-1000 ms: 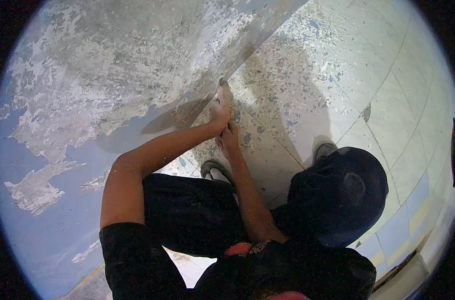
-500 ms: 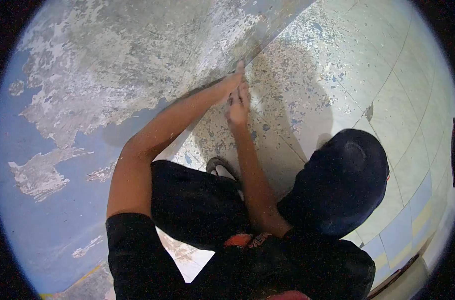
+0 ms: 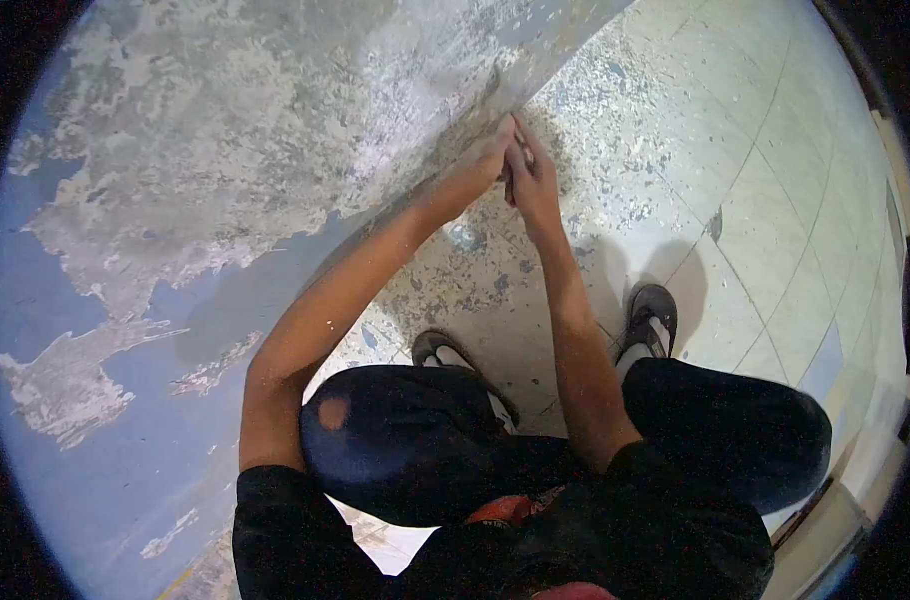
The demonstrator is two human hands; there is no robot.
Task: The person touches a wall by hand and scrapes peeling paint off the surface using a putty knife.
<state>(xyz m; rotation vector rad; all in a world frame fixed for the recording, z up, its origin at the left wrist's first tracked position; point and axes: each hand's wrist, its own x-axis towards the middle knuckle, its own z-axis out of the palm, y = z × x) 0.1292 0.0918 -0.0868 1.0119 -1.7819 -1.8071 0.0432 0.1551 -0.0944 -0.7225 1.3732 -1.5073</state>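
Note:
My left hand [image 3: 483,165] and my right hand [image 3: 535,185] are together low against the wall, near where it meets the floor. The fingers of the right hand are curled, and those of the left are bent in beside them. Whatever they hold, if anything, is hidden between them. The wall [image 3: 275,120] has a large bare grey-white patch with ragged edges, and blue paint [image 3: 85,260] is still on it around that patch. Paint flakes [image 3: 615,130] lie scattered on the floor beside the hands.
Pale floor tiles [image 3: 755,190] stretch off to the right, one with a chipped corner [image 3: 715,224]. My bent knees [image 3: 405,430] and two sandalled feet, the left [image 3: 440,350] and the right [image 3: 652,310], are below the hands.
Both hands have moved a little to the right, still close together at the wall's foot. My right knee has swung outward to the right, and the right foot now shows.

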